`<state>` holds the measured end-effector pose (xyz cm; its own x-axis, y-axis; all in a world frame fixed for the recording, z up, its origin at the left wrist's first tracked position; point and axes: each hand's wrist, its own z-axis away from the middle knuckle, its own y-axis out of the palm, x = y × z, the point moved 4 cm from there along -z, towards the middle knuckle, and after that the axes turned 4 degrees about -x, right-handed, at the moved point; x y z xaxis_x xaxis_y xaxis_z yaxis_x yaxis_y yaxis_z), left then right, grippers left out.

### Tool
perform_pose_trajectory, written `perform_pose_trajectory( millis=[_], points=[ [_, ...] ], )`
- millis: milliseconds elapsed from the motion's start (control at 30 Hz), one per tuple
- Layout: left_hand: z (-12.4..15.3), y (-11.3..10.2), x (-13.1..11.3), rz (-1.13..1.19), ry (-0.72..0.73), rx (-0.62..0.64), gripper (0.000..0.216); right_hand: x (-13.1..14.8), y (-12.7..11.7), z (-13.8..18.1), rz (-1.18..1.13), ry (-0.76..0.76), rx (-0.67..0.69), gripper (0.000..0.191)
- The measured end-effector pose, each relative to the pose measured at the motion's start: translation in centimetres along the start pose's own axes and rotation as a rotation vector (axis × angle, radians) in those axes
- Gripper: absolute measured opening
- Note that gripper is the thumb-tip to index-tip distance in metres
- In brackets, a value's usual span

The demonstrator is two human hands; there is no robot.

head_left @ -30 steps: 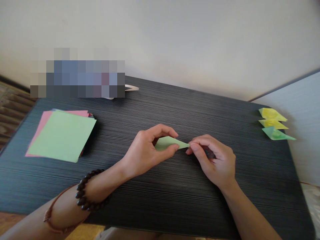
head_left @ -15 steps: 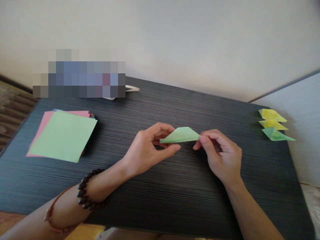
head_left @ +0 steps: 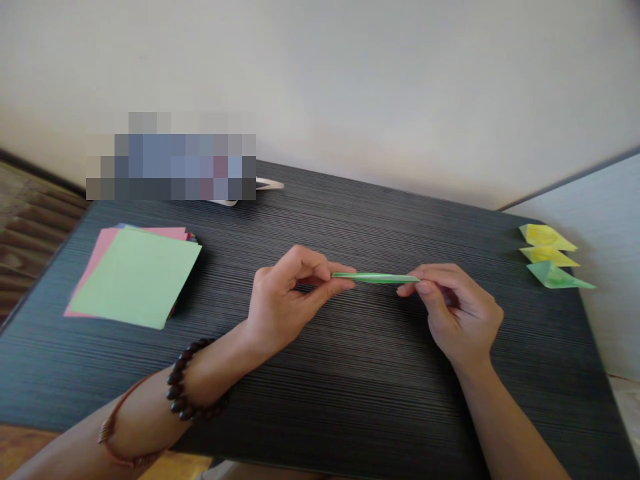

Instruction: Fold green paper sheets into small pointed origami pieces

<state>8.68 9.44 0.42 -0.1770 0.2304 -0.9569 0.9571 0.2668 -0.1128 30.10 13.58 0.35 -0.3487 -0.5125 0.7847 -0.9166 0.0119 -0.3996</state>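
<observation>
A folded piece of green paper (head_left: 377, 277) is held edge-on above the middle of the table, so it shows as a thin strip with layered edges. My left hand (head_left: 293, 300) pinches its left end between thumb and fingers. At the right end, the thumb and forefinger of my right hand (head_left: 457, 307) are closed on the tip. A dark bead bracelet and a thin brown cord circle my left wrist and forearm. The flat faces of the folded paper are turned out of sight.
A stack of square paper sheets (head_left: 137, 277), light green over pink, lies on the left of the dark table (head_left: 320, 393). Two yellow folded paper pieces (head_left: 547, 237) and a green folded paper piece (head_left: 555, 275) sit at the right edge. A blurred-out object (head_left: 173, 163) stands at the back left.
The folded paper has turned from showing a sloped face to edge-on, and moved slightly right. My left fingers have closed on its left end; my right hand has shifted right with it.
</observation>
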Motion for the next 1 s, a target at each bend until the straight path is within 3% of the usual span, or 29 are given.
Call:
perform_pose_trajectory(
  millis=[300, 600, 833, 1000],
  points=[
    [-0.3, -0.4, -0.4, -0.173, 0.061, -0.071, 0.02, 0.6, 0.1, -0.1, 0.037, -0.11, -0.053, 0.017],
    [-0.6, -0.2, 0.2, -0.007, -0.066, 0.008, 0.006, 1.3, -0.6, 0.0, 0.125, -0.26, -0.102, 0.018],
    [-0.8, -0.2, 0.0, 0.114, -0.041, -0.013, 0.01, 1.2, -0.3, 0.0, 0.14, -0.204, -0.097, 0.013],
    [-0.7, -0.2, 0.4, 0.166, -0.099, -0.082, 0.016, 0.9, 0.0, 0.0, 0.101, -0.051, -0.044, 0.011]
  ],
)
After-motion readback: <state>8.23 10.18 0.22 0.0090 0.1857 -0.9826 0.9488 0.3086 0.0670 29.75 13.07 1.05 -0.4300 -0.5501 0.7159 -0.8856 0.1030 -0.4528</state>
